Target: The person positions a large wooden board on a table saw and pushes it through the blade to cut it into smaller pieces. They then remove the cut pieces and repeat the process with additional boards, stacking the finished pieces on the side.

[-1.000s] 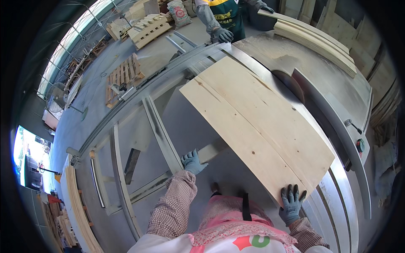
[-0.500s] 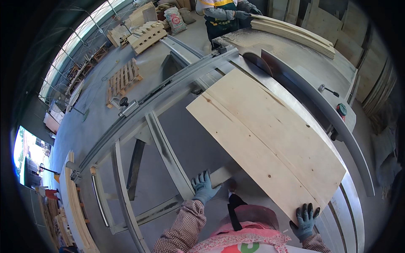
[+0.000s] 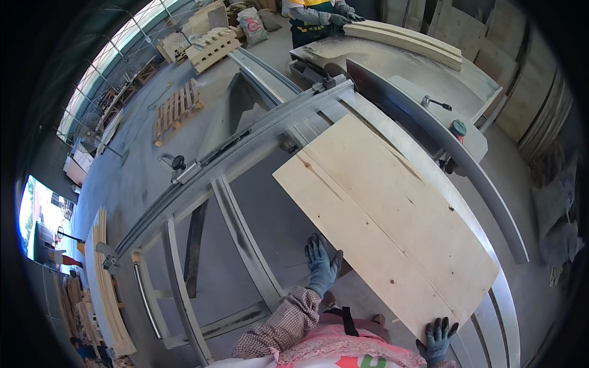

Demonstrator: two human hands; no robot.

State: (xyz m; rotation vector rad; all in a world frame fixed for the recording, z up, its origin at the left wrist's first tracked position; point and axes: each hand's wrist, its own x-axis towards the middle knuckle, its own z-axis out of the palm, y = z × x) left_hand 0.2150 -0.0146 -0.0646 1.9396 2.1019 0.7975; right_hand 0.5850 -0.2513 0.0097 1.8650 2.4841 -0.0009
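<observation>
A large pale wooden board (image 3: 380,227) with several dark knots lies slantwise across the metal sliding table (image 3: 500,319) of a panel saw. My left hand (image 3: 323,267), in a blue-grey glove, is spread beside the board's left edge; whether it touches the edge I cannot tell. At the board's near corner my right hand (image 3: 437,340), gloved alike, rests with fingers fanned over the top face. Neither hand grips anything. Beyond the board's far end the saw blade (image 3: 334,70) shows in part.
A curved-looking metal fence (image 3: 442,141) runs along the right. At the far table a co-worker (image 3: 316,18) has gloved hands by stacked boards (image 3: 405,43). An open metal frame (image 3: 239,227) spans the left. A pallet (image 3: 177,112) and piled boards (image 3: 107,288) stand on the floor.
My left hand has moved right and forward, from the frame bar to beside the board's edge. My right hand stays on the near corner. The view has shifted; the frame's crossbar and fence appear displaced.
</observation>
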